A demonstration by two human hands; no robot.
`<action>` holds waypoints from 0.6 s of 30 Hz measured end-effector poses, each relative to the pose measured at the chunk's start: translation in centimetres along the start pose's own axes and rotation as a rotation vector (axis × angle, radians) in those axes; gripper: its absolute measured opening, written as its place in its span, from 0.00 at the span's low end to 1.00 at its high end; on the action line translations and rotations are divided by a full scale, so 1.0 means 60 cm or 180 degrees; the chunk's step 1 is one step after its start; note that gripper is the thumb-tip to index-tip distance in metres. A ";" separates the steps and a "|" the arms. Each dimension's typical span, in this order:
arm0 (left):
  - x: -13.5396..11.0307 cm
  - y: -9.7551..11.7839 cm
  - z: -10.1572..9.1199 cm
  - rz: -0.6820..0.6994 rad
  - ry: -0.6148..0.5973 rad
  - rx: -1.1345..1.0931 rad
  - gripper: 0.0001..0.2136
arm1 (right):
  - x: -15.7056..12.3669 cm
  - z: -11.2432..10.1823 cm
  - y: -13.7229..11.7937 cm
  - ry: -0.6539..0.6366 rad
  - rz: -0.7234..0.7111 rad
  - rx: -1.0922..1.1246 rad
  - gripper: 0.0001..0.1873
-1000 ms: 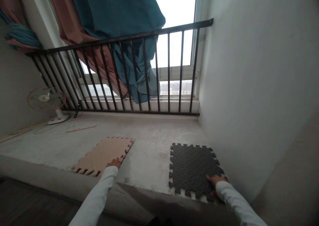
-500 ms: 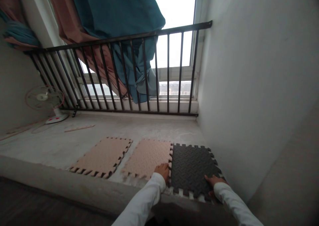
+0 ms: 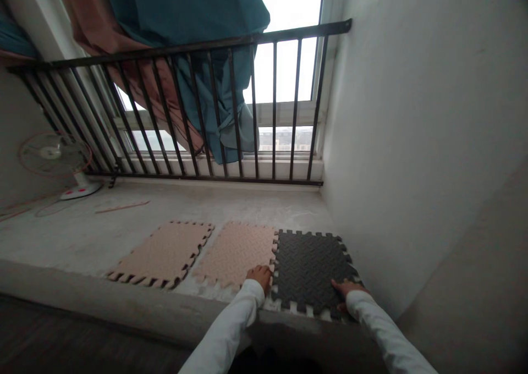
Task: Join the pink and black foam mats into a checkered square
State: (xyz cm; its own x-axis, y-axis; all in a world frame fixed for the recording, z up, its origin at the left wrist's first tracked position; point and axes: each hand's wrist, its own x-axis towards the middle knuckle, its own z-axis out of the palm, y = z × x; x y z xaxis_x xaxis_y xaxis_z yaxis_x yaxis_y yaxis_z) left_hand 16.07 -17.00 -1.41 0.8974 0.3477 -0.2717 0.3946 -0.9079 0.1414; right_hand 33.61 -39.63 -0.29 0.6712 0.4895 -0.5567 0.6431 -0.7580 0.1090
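My left hand (image 3: pixel 259 278) is over the near right corner of the middle beige foam mat tile (image 3: pixel 237 250), its fingers curled at the seam. My right hand (image 3: pixel 347 290) grips the right side of a black foam mat tile (image 3: pixel 309 269), thumb on top and the other fingers partly hidden at the edge. The black tile lies against the middle beige tile, their toothed edges meeting; I cannot tell whether all the teeth interlock. Left of these, a second beige foam tile (image 3: pixel 163 250) lies apart, across a narrow gap.
The tiles lie on a raised concrete ledge (image 3: pixel 124 192), whose front edge drops to a dark floor (image 3: pixel 82 335). Behind stands a black metal railing (image 3: pixel 198 173) before a window with blue and pink curtains (image 3: pixel 185 16). A fan (image 3: pixel 78 184) stands left; a white wall (image 3: pixel 396 143) bounds the right.
My view has shifted slightly, so everything appears a little higher and further left. Both hands keep their places on the tiles, and the tiles show no clear movement.
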 end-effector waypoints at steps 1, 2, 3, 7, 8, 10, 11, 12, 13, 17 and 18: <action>-0.001 -0.003 0.001 0.0023 0.0005 0.0011 0.17 | -0.002 -0.001 0.000 -0.0001 0.0010 -0.0018 0.46; -0.002 -0.004 0.002 0.0048 0.0016 0.0022 0.17 | -0.004 -0.003 -0.001 -0.0017 0.0025 -0.0046 0.46; -0.003 -0.005 0.003 0.0071 0.0032 0.0034 0.17 | -0.007 -0.005 -0.002 -0.0025 0.0034 -0.0076 0.46; -0.006 0.002 0.003 0.0196 0.0077 0.0073 0.17 | -0.018 -0.016 -0.008 -0.0060 0.0051 -0.0108 0.45; -0.006 0.006 0.003 0.0232 0.0082 0.0078 0.17 | -0.021 -0.019 -0.009 -0.0075 0.0055 -0.0098 0.44; -0.004 0.015 0.004 0.0283 0.0075 0.0082 0.18 | -0.025 -0.022 -0.012 -0.0113 0.0057 -0.0089 0.45; -0.002 0.018 0.006 0.0289 0.0065 0.0081 0.18 | -0.027 -0.023 -0.013 -0.0120 0.0054 -0.0091 0.45; 0.000 0.021 0.007 0.0283 0.0049 0.0075 0.18 | -0.028 -0.023 -0.013 -0.0124 0.0052 -0.0090 0.45; 0.002 0.023 0.009 0.0269 0.0032 0.0064 0.18 | -0.029 -0.023 -0.014 -0.0125 0.0058 -0.0088 0.45; 0.005 0.022 0.017 0.0229 -0.0010 -0.0013 0.19 | -0.024 -0.019 -0.012 -0.0094 0.0077 -0.0068 0.45; 0.004 0.021 0.018 0.0229 -0.0012 -0.0032 0.19 | -0.022 -0.017 -0.011 -0.0076 0.0068 -0.0060 0.45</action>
State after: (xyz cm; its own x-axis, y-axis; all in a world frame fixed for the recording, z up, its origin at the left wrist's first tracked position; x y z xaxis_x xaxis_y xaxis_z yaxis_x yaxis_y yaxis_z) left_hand 16.58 -18.29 -2.30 0.9227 0.2808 -0.2642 0.3311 -0.9281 0.1702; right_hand 32.72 -39.34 1.22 0.6761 0.4626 -0.5735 0.6357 -0.7598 0.1366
